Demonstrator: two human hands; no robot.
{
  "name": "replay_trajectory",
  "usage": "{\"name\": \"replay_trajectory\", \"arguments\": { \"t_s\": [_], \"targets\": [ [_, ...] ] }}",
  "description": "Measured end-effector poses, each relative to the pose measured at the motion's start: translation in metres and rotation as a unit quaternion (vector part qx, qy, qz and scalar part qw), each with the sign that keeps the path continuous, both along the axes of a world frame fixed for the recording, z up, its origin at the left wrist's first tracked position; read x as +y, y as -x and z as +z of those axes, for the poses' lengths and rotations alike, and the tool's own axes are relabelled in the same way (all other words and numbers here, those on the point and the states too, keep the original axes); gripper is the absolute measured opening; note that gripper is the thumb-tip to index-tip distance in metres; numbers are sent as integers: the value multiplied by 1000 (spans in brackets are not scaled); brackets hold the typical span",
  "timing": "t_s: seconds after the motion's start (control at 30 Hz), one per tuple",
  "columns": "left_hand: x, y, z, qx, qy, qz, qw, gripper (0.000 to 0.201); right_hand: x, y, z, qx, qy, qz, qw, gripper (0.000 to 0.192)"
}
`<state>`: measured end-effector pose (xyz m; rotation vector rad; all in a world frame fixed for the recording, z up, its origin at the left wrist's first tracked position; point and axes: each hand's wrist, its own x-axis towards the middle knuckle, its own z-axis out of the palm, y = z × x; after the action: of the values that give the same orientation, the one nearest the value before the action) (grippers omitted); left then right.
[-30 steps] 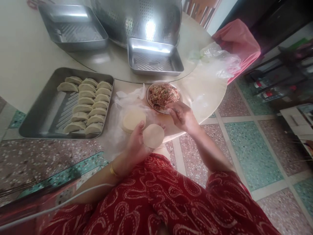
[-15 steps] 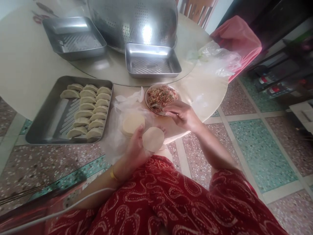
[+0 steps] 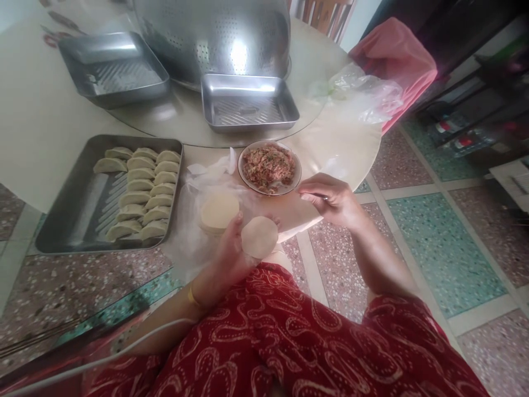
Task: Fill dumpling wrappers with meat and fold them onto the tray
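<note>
A round, pale dumpling wrapper lies across the fingers of my left hand, with the thumb at its left edge. Just right of the bowl, my right hand is closed on a spoon; a bit of its metal handle shows between the fingers, and its head is hard to make out. Minced filling with green flecks fills the bowl. A stack of wrappers sits on thin plastic behind my left hand. At left, folded dumplings stand in rows in a metal tray.
Two more metal trays, one at back left and one in the middle, stand near a large perforated metal basin. Crumpled plastic bags lie at the right table edge, by a pink-covered chair. Red-handled scissors are far left.
My right hand has drawn back from the filling, toward the right and clear of the bowl. My left hand still holds the wrapper in nearly the same place. The view has shifted slightly.
</note>
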<state>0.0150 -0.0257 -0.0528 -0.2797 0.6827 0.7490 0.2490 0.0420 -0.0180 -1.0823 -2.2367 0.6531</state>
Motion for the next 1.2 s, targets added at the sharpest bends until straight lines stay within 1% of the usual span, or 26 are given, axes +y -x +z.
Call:
{"name": "replay_trajectory", "arguments": {
  "t_s": [0.07,0.17,0.27,0.33,0.47,0.53,0.6,0.67,0.73,0.87,0.97,1.1,1.2],
  "targets": [
    [0,0,1,4,2,0,1000,61,4,7,-4,16,-6,-11,1000,16],
    [0,0,0,5,3,-3,1000,62,13,19,-15,21,-8,-25,999,22],
    [0,1,-1,-3,-5,-6,1000,63,20,26,-21,17,4,-14,1000,29],
    [0,2,-2,-5,-5,-5,1000,63,20,26,-18,10,12,-2,1000,31],
    [0,3,-1,-9,9,-9,1000,62,14,14,0,-5,20,1,1000,29],
    [1,2,-1,-11,6,-8,1000,61,12,6,7,-10,20,-15,1000,31],
    [1,2,-2,-8,4,-7,1000,60,10,-1,10,-6,18,-51,999,32],
    [2,1,-2,-6,6,-8,1000,59,8,-5,10,6,13,-95,995,31],
    [2,0,-2,-4,9,-7,1000,59,8,-5,7,15,17,-115,993,29],
    [3,0,-2,3,17,-10,1000,57,9,4,-3,-3,14,-78,997,30],
    [4,1,-2,-4,20,-12,1000,58,11,7,-8,-42,-35,-92,994,28],
    [4,2,-4,-22,19,-12,1000,60,9,4,-3,-91,-87,-126,984,25],
    [5,0,-4,-14,20,-11,1000,61,5,7,4,-109,-92,-149,979,27]
  ]
}}
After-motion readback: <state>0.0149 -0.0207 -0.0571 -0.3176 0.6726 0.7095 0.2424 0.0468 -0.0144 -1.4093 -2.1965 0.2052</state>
